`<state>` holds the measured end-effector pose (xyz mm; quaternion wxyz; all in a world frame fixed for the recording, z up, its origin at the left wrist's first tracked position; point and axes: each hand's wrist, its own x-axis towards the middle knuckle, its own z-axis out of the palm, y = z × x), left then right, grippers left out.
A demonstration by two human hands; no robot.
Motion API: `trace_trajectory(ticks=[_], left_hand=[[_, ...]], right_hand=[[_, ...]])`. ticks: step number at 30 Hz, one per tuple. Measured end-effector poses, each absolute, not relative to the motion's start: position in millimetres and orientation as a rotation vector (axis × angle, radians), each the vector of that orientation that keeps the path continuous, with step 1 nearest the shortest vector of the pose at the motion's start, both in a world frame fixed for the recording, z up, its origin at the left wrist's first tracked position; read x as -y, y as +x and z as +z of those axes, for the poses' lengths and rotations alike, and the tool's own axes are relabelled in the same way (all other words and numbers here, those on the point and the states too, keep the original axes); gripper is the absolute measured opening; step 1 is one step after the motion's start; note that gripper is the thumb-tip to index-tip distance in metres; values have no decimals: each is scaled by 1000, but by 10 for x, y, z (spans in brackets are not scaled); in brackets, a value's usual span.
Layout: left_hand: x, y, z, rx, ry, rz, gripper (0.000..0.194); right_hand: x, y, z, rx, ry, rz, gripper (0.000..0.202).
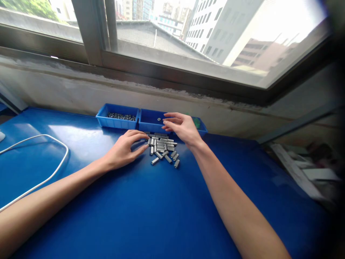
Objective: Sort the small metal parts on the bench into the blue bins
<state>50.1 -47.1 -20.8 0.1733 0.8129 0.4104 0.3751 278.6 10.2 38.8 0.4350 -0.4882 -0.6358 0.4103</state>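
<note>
A pile of short silver metal bars (pixel 161 145) lies on the blue table, several of them loose at its front. At the pile's left edge is my left hand (pixel 125 149), thumb and fingers apart, fingertips at the nearest bars; whether they touch is unclear. My right hand (pixel 183 127) hovers over the middle blue bin (pixel 152 127) with its fingers spread and nothing visible in them. Just left of those fingertips a small nut-like piece (pixel 159 119) shows against the bin's inside. Part of that bin is hidden behind my right hand.
The left blue bin (pixel 115 123) holds many small metal parts. Green material shows in the right blue bin (pixel 198 123), partly covered by my hand. A white cable (pixel 66 147) curves across the table's left side. Behind the bins stands a wall (pixel 81 84) below a window.
</note>
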Motion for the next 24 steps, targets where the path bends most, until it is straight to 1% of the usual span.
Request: trace_trajectory(ticks=[2, 4, 5, 6, 8, 9, 11, 13, 16, 18, 21, 24], left_hand=[[474, 506, -227, -1135, 2368, 1019, 38], [482, 505, -247, -1107, 2427, 958, 48], [488, 503, -255, -1094, 2460, 917, 54], [494, 501, -261, -1080, 2494, 868, 60], [508, 496, -267, -1045, 2557, 772, 68], [514, 495, -266, -1029, 2584, 731, 68], [522, 496, -260, -1001, 2634, 664, 60], [522, 499, -253, -972, 2682, 614, 51], [510, 499, -255, -921, 2715, 584, 46], [502, 492, -261, -881, 2710, 626, 43], [509, 481, -263, -810, 2700, 752, 35], [537, 477, -254, -745, 2717, 832, 27]], right_hand=[[-65, 2857, 521, 1728, -1286, 959, 28], [-1, 2959, 674, 2001, -1470, 864, 24], [34, 3017, 739, 2147, -1575, 831, 30], [67, 3074, 785, 2258, -1680, 836, 42], [117, 3164, 809, 2387, -1824, 951, 72], [131, 3188, 786, 2411, -1882, 994, 80], [139, 3182, 700, 2427, -1878, 1012, 82], [130, 3117, 606, 2429, -1914, 987, 78], [110, 2986, 537, 2486, -1850, 1013, 74], [106, 2919, 540, 2522, -1768, 963, 69], [118, 2862, 566, 2516, -1770, 891, 65], [135, 2835, 566, 2423, -1789, 974, 60]])
